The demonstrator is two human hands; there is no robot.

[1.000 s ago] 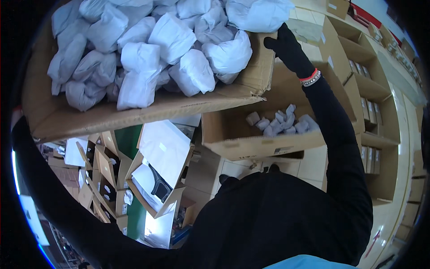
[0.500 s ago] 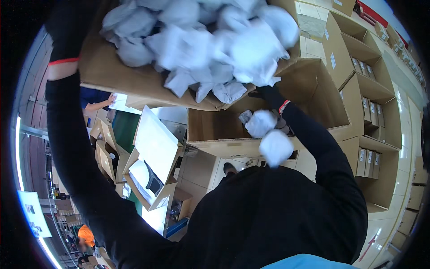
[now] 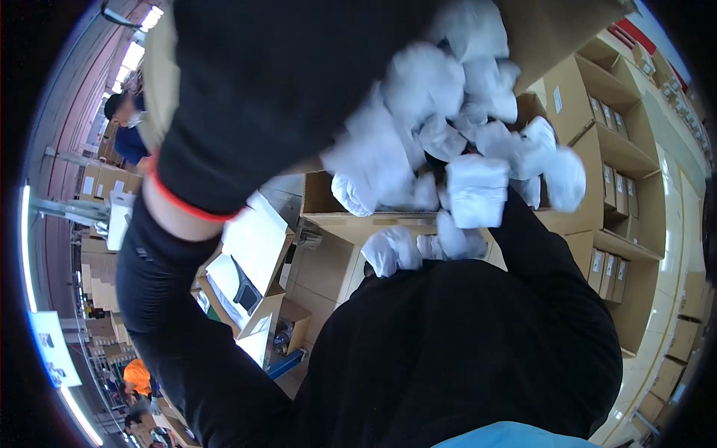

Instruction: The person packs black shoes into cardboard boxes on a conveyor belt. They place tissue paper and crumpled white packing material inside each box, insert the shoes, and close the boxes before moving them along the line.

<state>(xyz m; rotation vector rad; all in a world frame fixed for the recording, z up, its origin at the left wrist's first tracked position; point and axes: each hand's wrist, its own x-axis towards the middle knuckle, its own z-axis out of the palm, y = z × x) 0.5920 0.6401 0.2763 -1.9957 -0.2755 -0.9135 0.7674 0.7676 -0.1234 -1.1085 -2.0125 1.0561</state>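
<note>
A tilted cardboard box [image 3: 567, 33] spills several white paper-wrapped bundles [image 3: 478, 190], blurred by motion. They tumble into and over a large open cardboard carton [image 3: 317, 196] below. Some bundles [image 3: 392, 250] hang in front of the carton's near edge, close to my chest. My left hand [image 3: 276, 97], in a black glove with a red cuff, is raised against the tilted box; its fingers are out of sight. My right arm [image 3: 534, 239] reaches up into the falling bundles, which hide my right hand.
Right of the carton stand cardboard compartments [image 3: 627, 149] with small labelled boxes. On the left, a worktable holds an open box [image 3: 254, 276] with white sheets and a black part. A person in dark blue [image 3: 131, 142] is at the far left; another in orange [image 3: 138, 377] is lower left.
The upper box has tipped further toward the right, and many bundles have poured out of it. My left hand has swung across to the right. My right hand has become covered by bundles.
</note>
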